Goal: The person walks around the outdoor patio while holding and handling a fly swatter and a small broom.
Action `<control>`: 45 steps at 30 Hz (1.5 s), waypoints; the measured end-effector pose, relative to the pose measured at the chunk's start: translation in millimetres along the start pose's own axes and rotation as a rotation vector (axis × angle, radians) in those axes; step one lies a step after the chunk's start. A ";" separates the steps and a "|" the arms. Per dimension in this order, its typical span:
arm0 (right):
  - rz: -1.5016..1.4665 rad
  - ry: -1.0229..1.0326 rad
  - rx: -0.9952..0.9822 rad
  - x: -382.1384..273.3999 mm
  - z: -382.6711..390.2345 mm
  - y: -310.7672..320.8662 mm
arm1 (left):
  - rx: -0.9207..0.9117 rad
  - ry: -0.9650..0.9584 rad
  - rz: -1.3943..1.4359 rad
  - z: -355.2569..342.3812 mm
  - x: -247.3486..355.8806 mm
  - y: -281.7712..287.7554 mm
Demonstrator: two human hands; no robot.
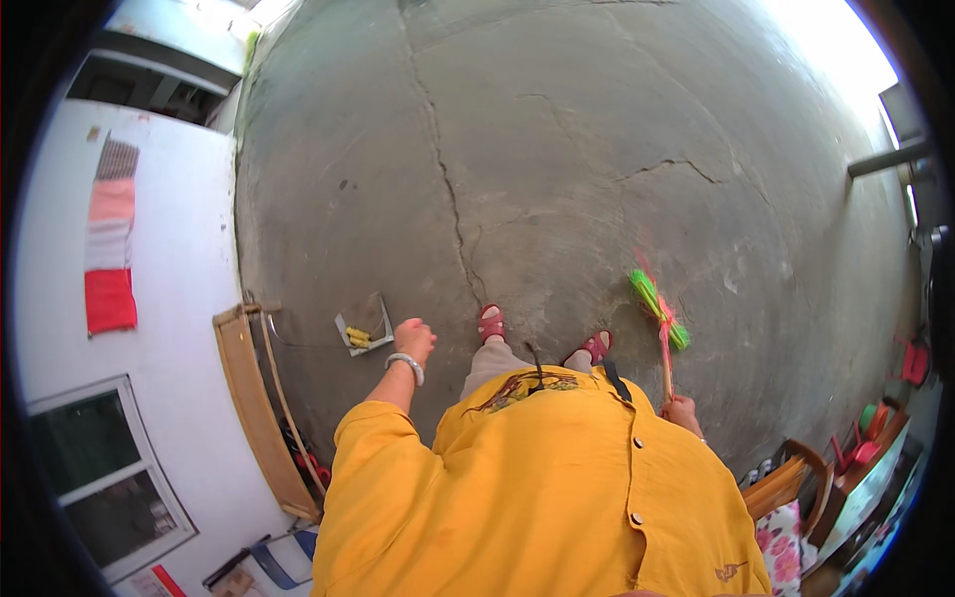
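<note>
My right hand (681,414) is closed around the handle of a broom (665,316) with bright green bristles and red-pink strips tied on it. The broom head is ahead of my right foot, over the concrete. My left hand (414,340), with a pale bracelet (408,366) at the wrist, has its fingers curled in. Just left of that hand, low by the floor, is a grey-white dustpan-like tray (386,341) with yellow pieces (357,337) in it. Whether my left fingers grip a handle of it is hidden. Both forearms come out of yellow sleeves.
Cracked concrete floor (537,199) stretches ahead of my red sandals (491,321). A wooden-framed panel (261,398) leans by the white wall (179,219) at left. At lower right stand a wooden chair (781,488) and a red stool (912,361).
</note>
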State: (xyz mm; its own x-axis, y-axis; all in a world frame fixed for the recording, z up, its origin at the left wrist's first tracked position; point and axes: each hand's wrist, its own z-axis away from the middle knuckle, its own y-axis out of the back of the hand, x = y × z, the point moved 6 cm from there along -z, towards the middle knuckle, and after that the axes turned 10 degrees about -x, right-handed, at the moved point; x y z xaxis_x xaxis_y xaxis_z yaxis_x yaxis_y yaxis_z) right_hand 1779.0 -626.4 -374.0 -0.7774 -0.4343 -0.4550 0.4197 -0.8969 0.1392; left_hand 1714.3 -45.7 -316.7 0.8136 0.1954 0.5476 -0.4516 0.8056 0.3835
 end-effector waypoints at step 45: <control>-0.201 -0.304 0.132 -145.7 92.0 -126.2 | 0.758 0.195 -0.313 -180.4 -91.0 416.8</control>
State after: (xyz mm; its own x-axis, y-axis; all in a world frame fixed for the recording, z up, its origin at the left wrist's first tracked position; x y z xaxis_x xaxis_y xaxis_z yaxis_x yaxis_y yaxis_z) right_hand 1796.2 -457.5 -244.3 -0.9497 -0.2356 -0.2062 0.1961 -0.9610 0.1948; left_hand 1518.2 373.2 -340.8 0.9593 0.1749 0.2215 -0.2619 0.2589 0.9297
